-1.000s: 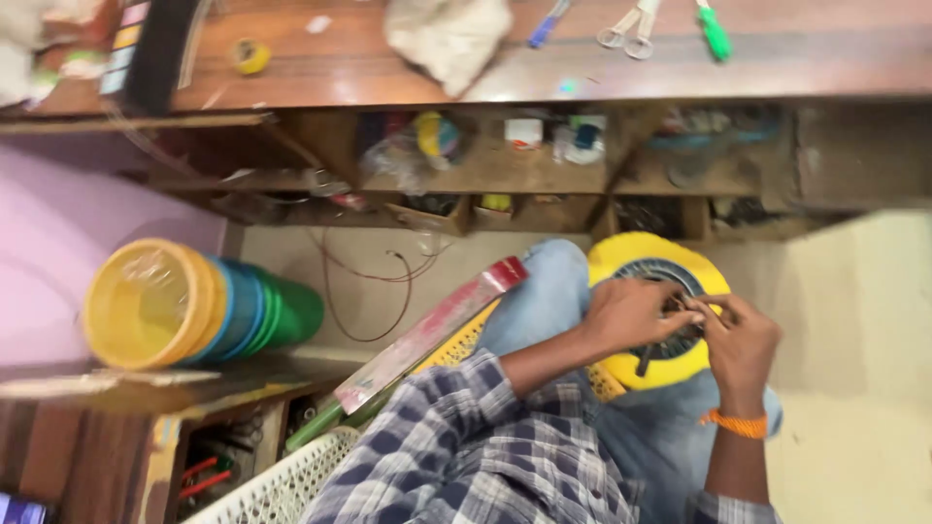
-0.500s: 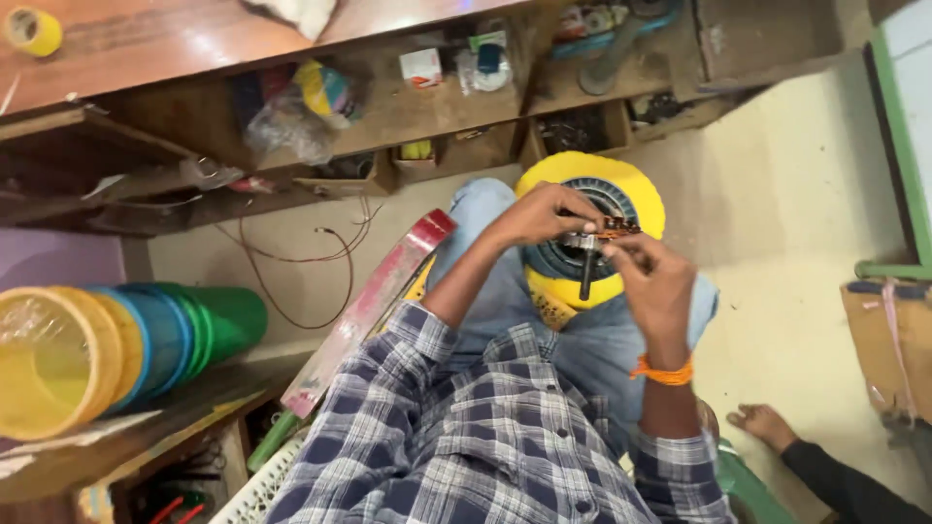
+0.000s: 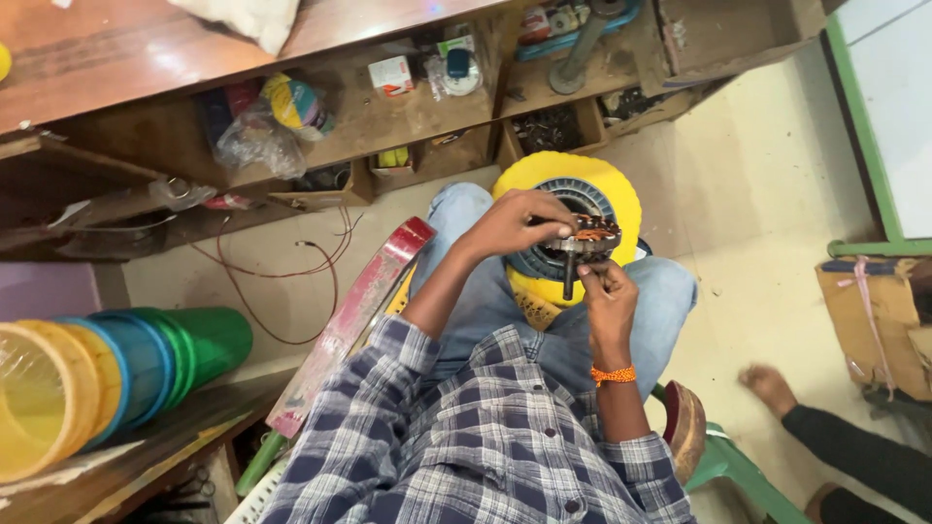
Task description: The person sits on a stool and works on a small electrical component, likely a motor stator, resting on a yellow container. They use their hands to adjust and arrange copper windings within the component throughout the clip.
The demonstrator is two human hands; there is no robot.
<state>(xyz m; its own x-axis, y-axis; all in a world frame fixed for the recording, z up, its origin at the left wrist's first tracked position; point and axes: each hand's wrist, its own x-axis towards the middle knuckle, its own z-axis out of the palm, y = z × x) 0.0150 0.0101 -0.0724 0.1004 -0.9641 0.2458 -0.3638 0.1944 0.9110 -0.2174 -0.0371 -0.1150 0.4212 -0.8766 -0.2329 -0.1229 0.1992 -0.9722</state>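
My left hand (image 3: 513, 225) grips the top edge of a small round motor part with copper-coloured windings (image 3: 594, 233). Its dark shaft (image 3: 568, 278) points down toward me. My right hand (image 3: 606, 294), with an orange thread band on the wrist, pinches the part from below, next to the shaft. Both hands hold it just above a round yellow housing with a dark ribbed centre (image 3: 582, 190), which rests on my jeans-clad knees.
Wooden shelves (image 3: 408, 121) with small boxes, bags and tools run along the top. Stacked coloured plastic tubs (image 3: 107, 374) lie at the left, and a long red flat bar (image 3: 354, 315) leans by my leg. Another person's foot (image 3: 770, 387) and a cardboard box (image 3: 879, 325) are at the right.
The view has swung, so the shelves and tubs sit differently in frame. Both hands stay on the wound motor part over the yellow housing, and the shaft now shows clearly.
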